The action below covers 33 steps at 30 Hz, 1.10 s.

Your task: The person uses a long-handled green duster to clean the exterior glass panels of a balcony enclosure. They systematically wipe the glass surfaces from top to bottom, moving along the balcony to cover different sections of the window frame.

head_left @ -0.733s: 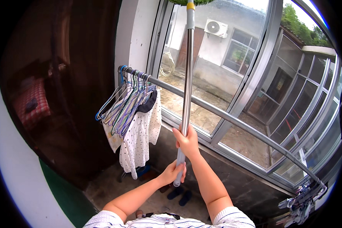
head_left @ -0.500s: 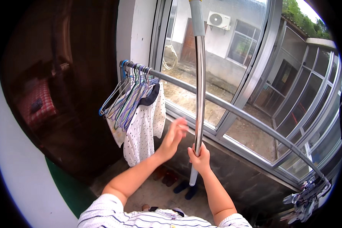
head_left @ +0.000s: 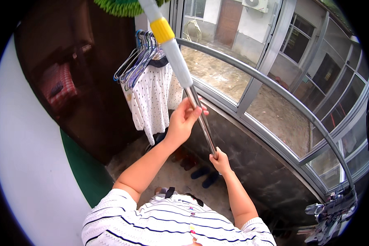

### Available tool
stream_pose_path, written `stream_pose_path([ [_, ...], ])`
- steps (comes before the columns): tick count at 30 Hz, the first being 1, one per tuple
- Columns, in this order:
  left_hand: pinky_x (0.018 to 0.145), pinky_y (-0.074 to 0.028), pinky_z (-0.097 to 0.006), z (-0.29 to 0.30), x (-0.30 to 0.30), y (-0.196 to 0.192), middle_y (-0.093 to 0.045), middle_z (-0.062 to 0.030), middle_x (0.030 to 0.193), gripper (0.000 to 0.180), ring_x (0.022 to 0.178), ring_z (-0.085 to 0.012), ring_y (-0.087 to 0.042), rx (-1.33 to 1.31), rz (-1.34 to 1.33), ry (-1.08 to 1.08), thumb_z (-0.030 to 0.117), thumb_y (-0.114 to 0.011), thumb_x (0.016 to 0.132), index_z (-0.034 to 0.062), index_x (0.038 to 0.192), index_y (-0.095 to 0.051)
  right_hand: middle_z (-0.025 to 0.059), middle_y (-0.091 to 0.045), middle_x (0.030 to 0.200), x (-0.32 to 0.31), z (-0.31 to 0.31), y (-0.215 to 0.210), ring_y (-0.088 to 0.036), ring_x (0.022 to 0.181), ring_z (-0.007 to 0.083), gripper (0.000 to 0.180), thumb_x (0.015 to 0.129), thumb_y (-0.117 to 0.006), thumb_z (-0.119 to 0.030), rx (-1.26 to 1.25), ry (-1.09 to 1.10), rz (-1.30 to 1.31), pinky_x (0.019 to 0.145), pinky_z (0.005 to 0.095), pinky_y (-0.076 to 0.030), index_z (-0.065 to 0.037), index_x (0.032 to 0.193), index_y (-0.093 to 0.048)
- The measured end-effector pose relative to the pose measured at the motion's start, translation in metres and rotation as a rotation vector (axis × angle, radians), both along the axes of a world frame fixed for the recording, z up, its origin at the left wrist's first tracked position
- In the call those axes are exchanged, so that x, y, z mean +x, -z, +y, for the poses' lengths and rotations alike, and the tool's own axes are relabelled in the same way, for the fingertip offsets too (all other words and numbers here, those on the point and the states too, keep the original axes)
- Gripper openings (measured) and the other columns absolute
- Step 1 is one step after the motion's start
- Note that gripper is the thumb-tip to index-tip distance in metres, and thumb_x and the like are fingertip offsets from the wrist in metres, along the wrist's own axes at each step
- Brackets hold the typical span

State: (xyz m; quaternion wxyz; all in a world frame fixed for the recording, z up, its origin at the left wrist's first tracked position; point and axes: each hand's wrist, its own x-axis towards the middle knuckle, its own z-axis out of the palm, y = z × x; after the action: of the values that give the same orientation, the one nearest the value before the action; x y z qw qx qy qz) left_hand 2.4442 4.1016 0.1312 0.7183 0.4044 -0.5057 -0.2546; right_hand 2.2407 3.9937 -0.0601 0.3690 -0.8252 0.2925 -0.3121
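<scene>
Window [head_left: 272,45] beyond; left grip [head_left: 183,121] curled round pole [head_left: 207,134], right grip [head_left: 221,162] closed lower.

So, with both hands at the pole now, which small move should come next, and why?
I would perhaps close the left hand more firmly around the pole: it looks only loosely curled there, while the right hand grips lower down and the pole's upper end leans left, by the green head.

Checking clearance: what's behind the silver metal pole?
Around its edges, the dark grey wall and white black-dotted shirt show; the strips behind the pole and left hand can't be seen.
</scene>
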Motion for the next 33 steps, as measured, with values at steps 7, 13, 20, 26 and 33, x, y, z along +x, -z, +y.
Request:
stream_pose_path([
  [7,0.085,-0.05,-0.028,0.043,-0.132,0.126,-0.063,-0.0082,0.108,0.027,0.102,-0.0154,-0.061,0.243,0.127,-0.02,0.01,-0.057,0.094,0.0046,0.118,-0.046,0.0118,-0.038,0.059,-0.145,0.024,0.112,-0.039,0.055,0.0264,0.027,0.077,-0.061,-0.004,0.092,0.014,0.142,0.055,0.0343,-0.039,-0.004,0.075,-0.035],
  [13,0.078,-0.052,-0.025,0.057,-0.246,0.231,-0.064,-0.0057,0.106,0.024,0.095,-0.0115,-0.061,0.439,0.358,0.078,0.008,-0.058,0.092,0.0042,0.113,-0.046,0.011,-0.041,0.058,-0.315,0.078,0.183,-0.039,0.054,0.0229,0.026,0.074,-0.063,-0.005,0.309,0.076,0.324,0.053,0.034,-0.04,-0.005,0.073,-0.036],
  [20,0.077,-0.056,-0.031,0.031,-0.3,0.306,-0.063,-0.0064,0.105,0.03,0.098,-0.016,-0.062,0.678,0.506,0.314,0.011,-0.058,0.092,0.0058,0.118,-0.042,0.012,-0.05,0.061,-0.428,0.158,0.204,-0.052,0.058,0.03,0.024,0.071,-0.065,-0.01,0.486,0.324,0.541,0.058,0.0376,-0.044,-0.004,0.075,-0.042],
  [26,0.069,-0.054,-0.029,-0.061,-0.257,0.286,-0.063,-0.0048,0.092,0.028,0.085,-0.0137,-0.062,0.619,0.327,0.348,0.01,-0.066,0.087,0.005,0.106,-0.047,0.0117,-0.047,0.06,-0.365,0.137,0.209,-0.05,0.057,0.0315,0.026,0.071,-0.064,-0.008,0.315,0.57,0.467,0.056,0.041,-0.042,-0.006,0.075,-0.038],
  [33,0.064,-0.052,-0.027,-0.183,-0.133,0.212,-0.062,-0.0033,0.088,0.027,0.081,-0.0119,-0.062,0.367,0.122,0.362,0.013,-0.069,0.085,0.006,0.096,-0.046,0.0115,-0.05,0.069,-0.2,0.043,0.153,-0.052,0.064,0.0291,0.027,0.077,-0.07,-0.014,0.219,0.648,0.257,0.061,0.0391,-0.043,-0.004,0.084,-0.046],
])
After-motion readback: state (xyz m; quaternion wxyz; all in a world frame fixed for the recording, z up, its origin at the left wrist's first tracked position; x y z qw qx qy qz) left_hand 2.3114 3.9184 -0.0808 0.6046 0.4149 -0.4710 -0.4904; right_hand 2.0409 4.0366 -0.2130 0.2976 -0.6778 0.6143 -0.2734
